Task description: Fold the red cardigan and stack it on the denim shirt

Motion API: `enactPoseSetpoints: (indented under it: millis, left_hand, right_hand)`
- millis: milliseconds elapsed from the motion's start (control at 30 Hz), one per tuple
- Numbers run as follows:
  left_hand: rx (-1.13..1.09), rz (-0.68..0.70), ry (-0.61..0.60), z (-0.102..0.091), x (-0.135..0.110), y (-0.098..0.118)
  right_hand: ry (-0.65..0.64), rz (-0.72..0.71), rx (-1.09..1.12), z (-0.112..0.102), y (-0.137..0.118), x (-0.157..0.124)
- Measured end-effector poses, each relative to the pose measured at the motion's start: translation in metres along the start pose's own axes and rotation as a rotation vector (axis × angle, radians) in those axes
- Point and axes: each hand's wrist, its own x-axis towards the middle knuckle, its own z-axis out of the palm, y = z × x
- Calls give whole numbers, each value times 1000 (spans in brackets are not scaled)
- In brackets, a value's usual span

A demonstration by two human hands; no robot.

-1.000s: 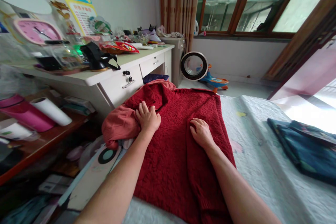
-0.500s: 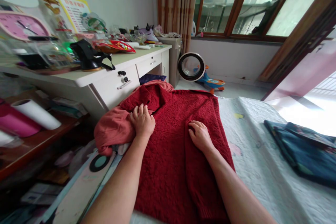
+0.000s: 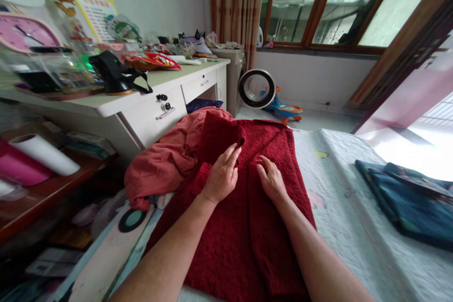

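A dark red knitted sweater (image 3: 240, 226) lies spread on the bed in front of me. My left hand (image 3: 222, 177) is closed on a folded part of the sweater, a sleeve or side flap, and holds it lifted over the middle of the garment. My right hand (image 3: 271, 180) rests palm down on the sweater's right half, fingers stretched out and flat. A lighter rust-red garment (image 3: 161, 165) lies bunched at the sweater's left edge.
The bed has a pale quilted cover (image 3: 357, 226). A folded dark blue cloth (image 3: 406, 203) lies at the right. A cluttered white desk (image 3: 141, 99) with drawers stands at the left, a round fan (image 3: 256, 88) and a toy on the floor beyond.
My left hand has left the sweater's left shoulder, gripped a flap of it and carried it right toward the middle. My right hand has stayed pressed on the sweater.
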Motion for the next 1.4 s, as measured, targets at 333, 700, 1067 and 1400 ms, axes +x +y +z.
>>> enactPoseSetpoints:
  millis: [333,700,1067,1400]
  left_hand:
    - [-405,-46,-215,22,-14,8]
    - [98,-84,53,18,-13,-1]
    - [134,-108,-79,40,-17,-24]
    - [249,-167,-40,28,-17,-16]
  right_hand:
    - [33,133,137,-1,1,0]
    - [295,67,114,-9,4,5]
    - [497,184,-72,-40,22,18]
    - [-70,-83,-407,-26,-1,8]
